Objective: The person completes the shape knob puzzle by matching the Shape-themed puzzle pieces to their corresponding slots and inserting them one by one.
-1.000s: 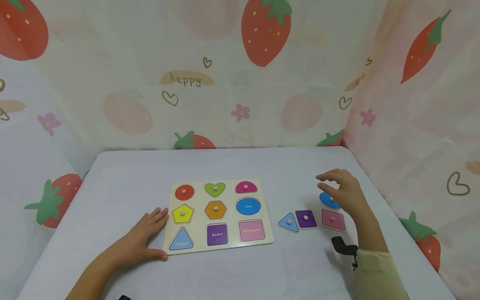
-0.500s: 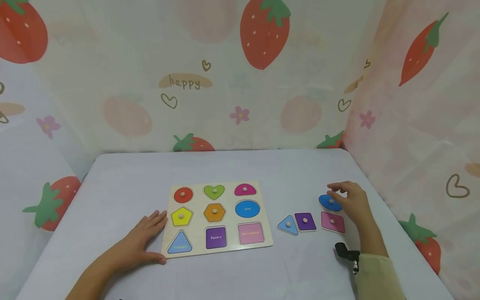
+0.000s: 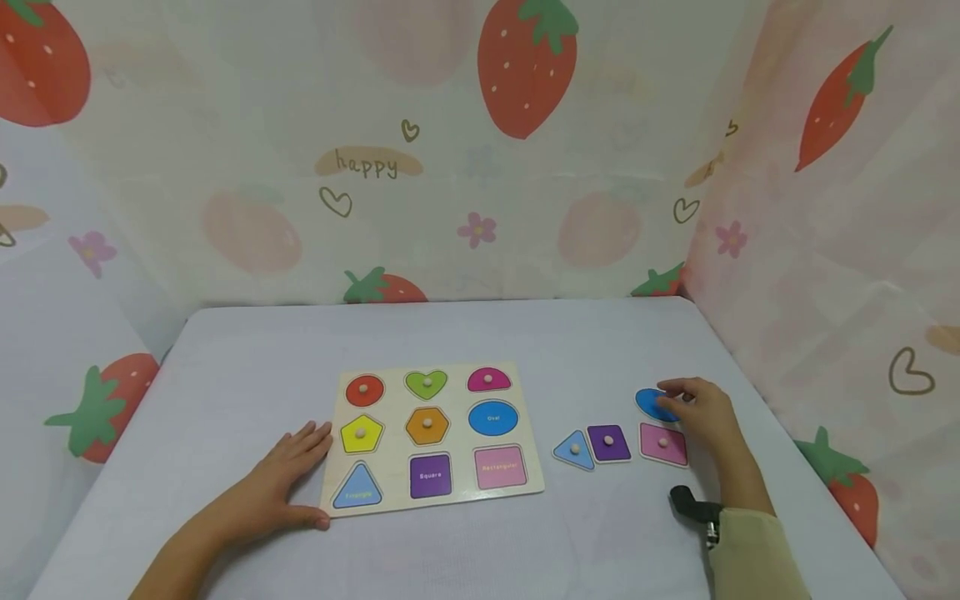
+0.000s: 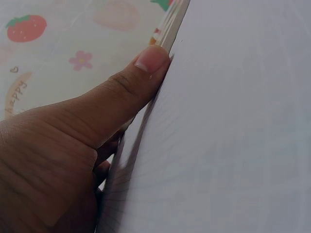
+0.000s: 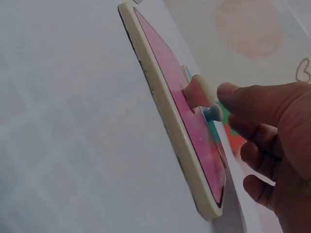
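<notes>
My left hand (image 3: 277,475) lies with straight fingers and spread thumb along the left edge of a wooden shape puzzle board (image 3: 393,392). In the left wrist view its thumb (image 4: 121,87) touches the board's edge. At the right, my right hand (image 3: 708,412) is over a blue oval puzzle piece (image 3: 647,403), covering its knob in the head view. In the right wrist view that knob (image 5: 214,113) shows just below the thumb tip, with a small gap. Nearest the right wrist camera stands the pink rectangle piece (image 5: 170,92), its own knob (image 5: 199,91) sticking out.
A light blue triangle piece (image 3: 572,454) and a purple square piece (image 3: 607,452) lie between the board and the pink rectangle. On the board, the blue oval recess (image 3: 492,429), purple recess (image 3: 430,487), pink recess (image 3: 498,479) and triangle recess (image 3: 357,493) show printed names.
My right hand has come down and slightly right to the blue oval piece, its thumb and forefinger drawing closer together. The left hand stays at the board's edge.
</notes>
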A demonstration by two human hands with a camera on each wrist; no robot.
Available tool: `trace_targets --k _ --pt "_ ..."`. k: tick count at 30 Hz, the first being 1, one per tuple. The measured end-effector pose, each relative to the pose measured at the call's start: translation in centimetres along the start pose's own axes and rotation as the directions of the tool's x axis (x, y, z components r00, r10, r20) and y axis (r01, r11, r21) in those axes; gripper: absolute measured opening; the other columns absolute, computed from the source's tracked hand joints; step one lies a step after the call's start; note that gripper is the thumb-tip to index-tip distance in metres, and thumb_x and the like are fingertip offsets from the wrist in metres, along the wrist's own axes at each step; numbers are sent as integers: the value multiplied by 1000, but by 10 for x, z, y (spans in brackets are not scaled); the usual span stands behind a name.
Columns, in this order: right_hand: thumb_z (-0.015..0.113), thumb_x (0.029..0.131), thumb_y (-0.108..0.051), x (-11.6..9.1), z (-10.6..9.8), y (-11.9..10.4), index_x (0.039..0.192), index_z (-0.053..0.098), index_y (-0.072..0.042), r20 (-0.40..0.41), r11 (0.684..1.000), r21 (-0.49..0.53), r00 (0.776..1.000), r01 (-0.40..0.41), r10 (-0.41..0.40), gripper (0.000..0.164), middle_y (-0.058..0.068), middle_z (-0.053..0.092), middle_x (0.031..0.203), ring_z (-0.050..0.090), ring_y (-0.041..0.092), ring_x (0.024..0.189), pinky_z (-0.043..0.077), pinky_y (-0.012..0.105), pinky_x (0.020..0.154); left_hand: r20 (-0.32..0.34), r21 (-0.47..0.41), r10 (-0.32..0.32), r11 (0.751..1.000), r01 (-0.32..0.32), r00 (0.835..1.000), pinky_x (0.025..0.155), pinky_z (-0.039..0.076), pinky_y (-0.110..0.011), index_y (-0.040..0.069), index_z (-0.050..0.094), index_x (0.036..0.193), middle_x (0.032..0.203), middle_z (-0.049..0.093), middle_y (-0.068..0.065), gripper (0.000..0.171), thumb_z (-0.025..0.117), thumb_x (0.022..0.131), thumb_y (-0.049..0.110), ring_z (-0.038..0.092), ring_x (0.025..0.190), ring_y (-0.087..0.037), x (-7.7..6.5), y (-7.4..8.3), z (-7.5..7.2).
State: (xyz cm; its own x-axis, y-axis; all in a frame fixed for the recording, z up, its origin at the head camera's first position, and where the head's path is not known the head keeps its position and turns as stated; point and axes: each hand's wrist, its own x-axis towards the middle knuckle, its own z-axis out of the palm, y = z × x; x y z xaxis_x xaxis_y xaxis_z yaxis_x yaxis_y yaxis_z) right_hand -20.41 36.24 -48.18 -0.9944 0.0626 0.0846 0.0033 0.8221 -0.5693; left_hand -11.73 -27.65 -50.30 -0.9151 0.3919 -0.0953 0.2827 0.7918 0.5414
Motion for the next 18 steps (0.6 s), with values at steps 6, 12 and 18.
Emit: trace_targets --k 6,12,18 --pt "69 100 -22 2 7 6 128 69 -2 40 999 18 998 -50 49 35 23 66 123 59 39 112 52 56 98 -10 1 12 1000 -12 1000 127 -9 -29 9 36 159 170 27 -6 124 82 63 73 11 158 -36 0 0 -1" --pt "67 101 -23 1 9 8 130 68 -3 56 997 35 996 -70 68 36 23 65 127 60 40 117 50 59 103 -21 19 28 999 -28 999 117 -16 -10 9 36 159 169 27 -7 124 80 63 74 12 158 -35 -1 0 0" --pt "67 101 -23 0 8 9 130 68 -3 58 998 28 997 -59 58 35 24 65 126 60 42 118 49 60 104 -22 19 44 999 -43 999 117 -16 -10 8 36 159 169 27 -8 123 80 65 73 13 158 -37 0 1 -1"
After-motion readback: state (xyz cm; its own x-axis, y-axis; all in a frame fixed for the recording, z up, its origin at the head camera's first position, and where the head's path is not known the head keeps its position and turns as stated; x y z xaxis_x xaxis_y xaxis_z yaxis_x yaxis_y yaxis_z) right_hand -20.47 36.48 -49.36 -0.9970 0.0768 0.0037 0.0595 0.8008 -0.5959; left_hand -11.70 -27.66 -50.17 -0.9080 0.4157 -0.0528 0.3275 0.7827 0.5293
